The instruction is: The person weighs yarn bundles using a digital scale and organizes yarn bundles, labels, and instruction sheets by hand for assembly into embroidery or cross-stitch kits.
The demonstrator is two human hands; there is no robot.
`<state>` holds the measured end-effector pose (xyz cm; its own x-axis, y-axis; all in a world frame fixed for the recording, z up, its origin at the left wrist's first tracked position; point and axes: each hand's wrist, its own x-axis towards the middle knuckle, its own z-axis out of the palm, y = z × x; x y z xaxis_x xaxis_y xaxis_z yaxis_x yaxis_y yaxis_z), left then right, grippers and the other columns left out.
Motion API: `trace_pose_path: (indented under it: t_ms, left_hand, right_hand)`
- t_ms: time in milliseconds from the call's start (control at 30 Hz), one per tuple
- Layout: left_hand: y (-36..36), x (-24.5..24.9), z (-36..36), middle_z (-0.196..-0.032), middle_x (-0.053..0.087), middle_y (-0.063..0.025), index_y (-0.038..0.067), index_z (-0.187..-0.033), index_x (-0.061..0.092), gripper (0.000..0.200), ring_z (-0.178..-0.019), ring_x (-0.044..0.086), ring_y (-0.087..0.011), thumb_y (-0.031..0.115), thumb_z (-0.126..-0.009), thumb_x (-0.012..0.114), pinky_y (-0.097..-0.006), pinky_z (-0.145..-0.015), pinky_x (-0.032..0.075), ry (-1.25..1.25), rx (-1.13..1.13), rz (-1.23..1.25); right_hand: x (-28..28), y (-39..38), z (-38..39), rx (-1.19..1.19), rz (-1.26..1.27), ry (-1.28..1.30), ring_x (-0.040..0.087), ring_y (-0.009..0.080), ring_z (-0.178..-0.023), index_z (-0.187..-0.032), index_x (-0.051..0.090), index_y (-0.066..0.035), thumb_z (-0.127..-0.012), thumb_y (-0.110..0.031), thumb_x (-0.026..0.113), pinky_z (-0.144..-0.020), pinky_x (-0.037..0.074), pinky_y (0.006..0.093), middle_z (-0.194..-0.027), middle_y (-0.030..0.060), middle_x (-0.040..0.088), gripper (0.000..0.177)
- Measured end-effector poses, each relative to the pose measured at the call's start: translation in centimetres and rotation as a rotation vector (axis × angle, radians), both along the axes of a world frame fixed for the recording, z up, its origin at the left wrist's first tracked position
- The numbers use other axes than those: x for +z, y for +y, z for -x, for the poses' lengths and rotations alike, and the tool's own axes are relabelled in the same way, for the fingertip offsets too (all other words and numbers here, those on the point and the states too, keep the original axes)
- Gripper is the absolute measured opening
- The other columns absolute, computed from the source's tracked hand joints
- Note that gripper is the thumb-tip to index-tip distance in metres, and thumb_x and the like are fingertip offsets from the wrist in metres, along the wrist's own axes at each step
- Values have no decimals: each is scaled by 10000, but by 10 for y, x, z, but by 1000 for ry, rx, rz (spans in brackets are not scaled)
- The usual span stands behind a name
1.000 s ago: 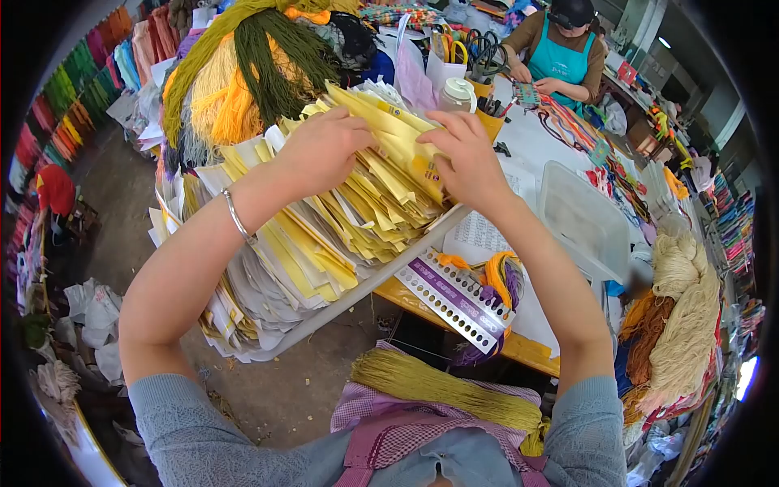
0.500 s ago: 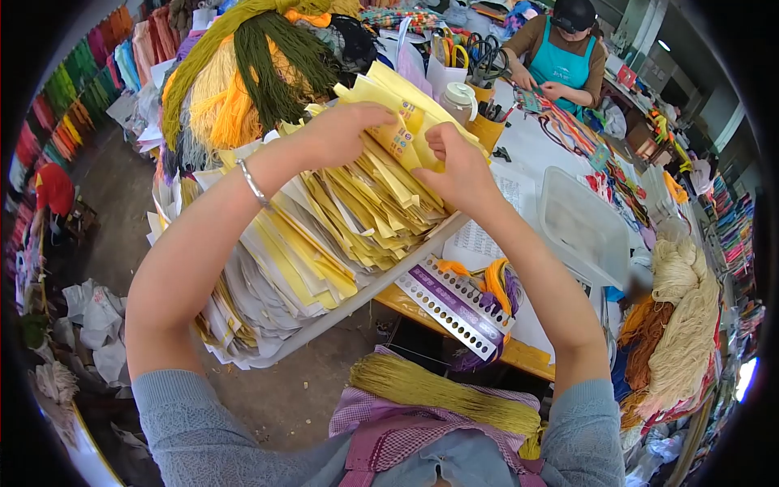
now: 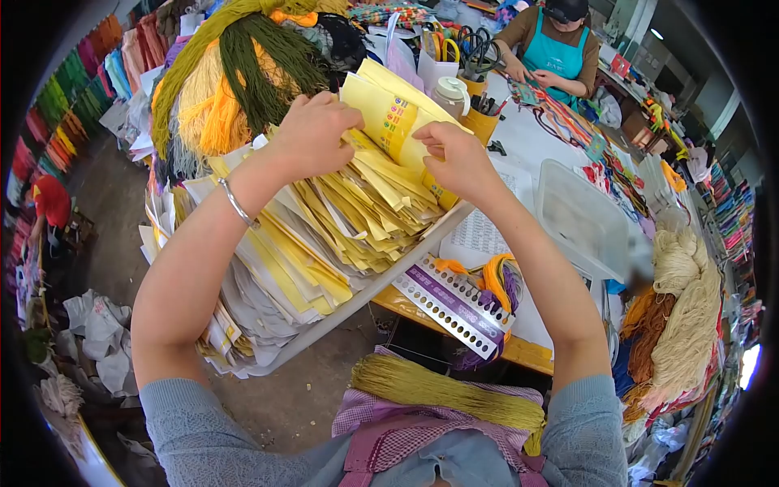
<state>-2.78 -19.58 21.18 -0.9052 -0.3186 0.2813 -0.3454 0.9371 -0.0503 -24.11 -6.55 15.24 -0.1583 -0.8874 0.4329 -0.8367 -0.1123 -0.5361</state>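
Note:
My left hand [image 3: 316, 136], with a silver bangle on the wrist, reaches over a packed row of yellow and white paper sleeves [image 3: 324, 215]. Its fingers are bent but apart, at the upper edges of the sleeves. My right hand [image 3: 458, 161] has loosely curled, separated fingers in front of a yellow printed sleeve [image 3: 389, 109] with a strip of small coloured marks. Whether its fingertips touch that sleeve is hard to tell. The sleeves stand in a pale tray [image 3: 357, 302]. A bundle of olive thread [image 3: 438, 392] lies across my lap.
Thread skeins [image 3: 268, 65] are heaped behind the sleeves. A purple-and-white punched card [image 3: 450, 304] with threads lies at the table edge. A clear plastic bin [image 3: 580, 219], white jug [image 3: 451, 96] and scissors [image 3: 479, 53] are rightward. A co-worker in a teal apron [image 3: 556, 55] handles threads.
My left hand has drawn back leftward from the printed sleeve, uncovering more of its coloured strip. My right hand has shifted slightly down and its fingers have loosened.

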Motion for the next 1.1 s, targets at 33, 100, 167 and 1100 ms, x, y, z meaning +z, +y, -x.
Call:
trace_pose_path:
  t_ms: [33,100,167,1100]
  left_hand:
    - [-2,-2,-1,-1048,626,-55,84,-1060,620,317,-1063,535,-233,120,-746,638,-402,-940,386,-3,-5,-1]
    - [-6,-9,-3,-1024,653,-54,96,-1071,621,335,-1059,561,-231,117,-737,640,-400,-919,388,-18,17,-38]
    - [-9,-14,-3,-1026,650,-58,101,-1052,623,312,-1054,569,-234,115,-741,637,-401,-910,389,10,4,-35]
    - [-9,-19,-9,-1048,638,-34,174,-1021,690,296,-1003,588,-216,34,-782,584,-403,-834,416,-157,10,-51]
  right_hand:
    - [0,1,0,-5,-1,-3,643,227,-994,-1096,603,-32,-749,-68,684,-883,538,332,-1123,126,618,358]
    - [0,0,-3,61,2,66,590,262,-1035,-992,675,-62,-732,-154,719,-910,494,370,-1149,108,607,279]
    - [-8,-2,-10,57,44,218,544,281,-1075,-951,690,-73,-719,-194,738,-938,455,384,-1168,102,597,266]
    - [-8,3,-12,211,-221,233,473,281,-1127,-731,719,-78,-679,-397,787,-995,363,366,-1038,36,685,330]
